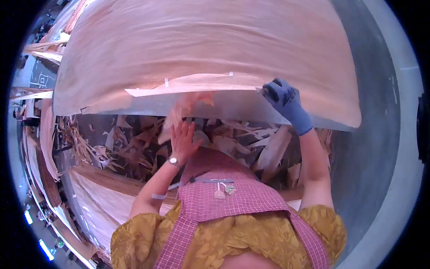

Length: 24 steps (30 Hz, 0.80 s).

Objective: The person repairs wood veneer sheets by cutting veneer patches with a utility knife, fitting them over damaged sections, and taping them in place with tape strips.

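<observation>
Beyond splayed left hand [182, 142], wood sheet [206, 45], right hand [286, 104] curled over its near edge

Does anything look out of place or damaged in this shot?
Yes. Torn, jagged scraps lie jumbled below the near edge of the large sheet, looking untidy. Also, only the right hand is gloved; the left hand is bare.

Grey floor [369, 188] sweeping down the frame's right side here! White markings [42, 80] at upper left, bright lights [45, 249] glowing lower left.
</observation>
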Available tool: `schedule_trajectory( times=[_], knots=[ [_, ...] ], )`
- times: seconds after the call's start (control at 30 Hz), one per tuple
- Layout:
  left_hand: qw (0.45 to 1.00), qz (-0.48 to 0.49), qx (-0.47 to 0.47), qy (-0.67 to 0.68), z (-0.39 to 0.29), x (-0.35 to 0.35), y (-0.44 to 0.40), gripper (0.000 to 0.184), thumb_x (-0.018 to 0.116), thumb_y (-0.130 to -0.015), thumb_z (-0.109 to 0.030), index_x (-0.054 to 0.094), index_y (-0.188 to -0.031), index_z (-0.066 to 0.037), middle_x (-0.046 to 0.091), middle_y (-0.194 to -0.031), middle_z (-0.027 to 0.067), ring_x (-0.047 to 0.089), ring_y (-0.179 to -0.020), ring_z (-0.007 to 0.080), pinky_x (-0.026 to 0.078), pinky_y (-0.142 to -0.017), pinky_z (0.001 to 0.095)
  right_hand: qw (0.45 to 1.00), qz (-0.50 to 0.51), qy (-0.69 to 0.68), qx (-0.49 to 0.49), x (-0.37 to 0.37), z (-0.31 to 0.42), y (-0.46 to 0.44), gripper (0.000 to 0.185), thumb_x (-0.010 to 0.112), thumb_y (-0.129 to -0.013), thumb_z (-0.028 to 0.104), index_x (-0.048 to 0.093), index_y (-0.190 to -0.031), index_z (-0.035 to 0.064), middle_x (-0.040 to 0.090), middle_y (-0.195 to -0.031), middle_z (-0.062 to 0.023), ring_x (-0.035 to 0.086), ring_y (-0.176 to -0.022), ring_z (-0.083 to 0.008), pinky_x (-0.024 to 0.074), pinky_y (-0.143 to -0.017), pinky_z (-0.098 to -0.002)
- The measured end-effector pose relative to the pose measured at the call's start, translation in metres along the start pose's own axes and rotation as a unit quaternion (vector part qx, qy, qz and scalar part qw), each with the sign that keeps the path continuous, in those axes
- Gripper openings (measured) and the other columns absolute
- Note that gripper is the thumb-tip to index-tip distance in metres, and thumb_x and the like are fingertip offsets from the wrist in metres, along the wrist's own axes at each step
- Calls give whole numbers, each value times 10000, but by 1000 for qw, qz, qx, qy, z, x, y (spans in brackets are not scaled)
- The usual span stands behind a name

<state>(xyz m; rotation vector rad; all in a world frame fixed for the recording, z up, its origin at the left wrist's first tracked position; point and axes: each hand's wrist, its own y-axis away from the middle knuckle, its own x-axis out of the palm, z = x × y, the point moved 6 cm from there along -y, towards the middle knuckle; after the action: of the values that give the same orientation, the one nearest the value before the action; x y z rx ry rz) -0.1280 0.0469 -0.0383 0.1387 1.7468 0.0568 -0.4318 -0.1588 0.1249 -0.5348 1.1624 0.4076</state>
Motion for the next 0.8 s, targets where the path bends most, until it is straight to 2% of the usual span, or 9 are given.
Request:
schedule_trajectory(
  times=[0.2, 0.3, 0.37, 0.47, 0.6, 0.67, 0.73, 0.77, 0.8],
  knots=[
    [981, -164, -106, 16, 33, -33, -53, 907, 708, -773, -534, 354, -1480, -89, 328, -1533, 145, 233, -1450, 358, 151, -1155, 582, 999, -36, 1, -1, -8, 6, -1, 188, 705, -836, 295, 653, -937, 144, 629, -887, -80, 640, -811, -302, 532, -662, -414],
    [999, -36, 34, 1, 0, -20, -65, 836, 737, -743, -513, 408, -1453, -218, 333, -1540, 90, 213, -1467, 317, 149, -1153, 588, 998, -63, 13, -11, -6, 5, -1, 189, 713, -831, 284, 657, -932, 135, 627, -868, -87, 640, -805, -307, 527, -652, -415],
    [992, -38, 117, 37, -23, -5, -49, 735, 747, -749, -466, 475, -1401, -261, 334, -1538, 78, 219, -1464, 303, 165, -1163, 557, 999, -47, 0, -10, -3, 9, 0, 191, 716, -829, 277, 657, -937, 132, 624, -868, -89, 640, -807, -309, 527, -652, -414],
    [967, -57, 219, 118, -31, -7, -11, 582, 756, -740, -355, 572, -1254, -155, 472, -1396, 104, 379, -1354, 313, 248, -1122, 572, 1000, -3, -15, -11, 9, 12, 7, 206, 722, -824, 280, 658, -949, 129, 624, -882, -91, 639, -807, -313, 527, -654, -419],
    [983, -89, -10, 162, 24, -40, -4, 379, 724, -781, -266, 603, -1100, -101, 552, -1200, 94, 507, -1153, 295, 376, -992, 489, 993, 112, -41, -10, 36, 8, 23, 248, 731, -821, 312, 657, -971, 130, 624, -916, -91, 640, -823, -318, 529, -674, -424],
    [963, -119, -144, 192, 62, -58, -8, 321, 695, -812, -228, 592, -1067, -63, 561, -1136, 101, 529, -1085, 302, 404, -930, 464, 988, 124, -71, 54, 38, 14, 25, 278, 728, -826, 338, 659, -1011, 142, 626, -970, -87, 645, -859, -318, 531, -710, -424],
    [898, -212, -278, 266, 109, -49, -7, 359, 685, -824, -226, 572, -1102, -30, 556, -1153, 139, 526, -1099, 330, 403, -951, 459, 988, 100, -60, 100, 54, 3, 27, 295, 723, -832, 351, 657, -1041, 153, 626, -1000, -91, 647, -874, -317, 531, -724, -422],
    [853, -259, -339, 300, 132, -40, -7, 378, 679, -830, -226, 563, -1120, -14, 553, -1162, 158, 524, -1105, 345, 402, -961, 457, 985, 109, -47, 121, 58, -4, 23, 391, 716, -847, 329, 617, -1165, 124, 607, -1078, -138, 643, -907, -336, 533, -750, -430],
    [836, -280, -378, 283, 151, -33, -9, 421, 678, -831, -241, 543, -1155, -7, 545, -1182, 177, 513, -1128, 356, 396, -975, 462, 989, 69, -38, 127, 63, -19, 23, 438, 737, -830, 286, 597, -1202, 102, 601, -1094, -148, 648, -929, -326, 537, -762, -414]
  ],
)
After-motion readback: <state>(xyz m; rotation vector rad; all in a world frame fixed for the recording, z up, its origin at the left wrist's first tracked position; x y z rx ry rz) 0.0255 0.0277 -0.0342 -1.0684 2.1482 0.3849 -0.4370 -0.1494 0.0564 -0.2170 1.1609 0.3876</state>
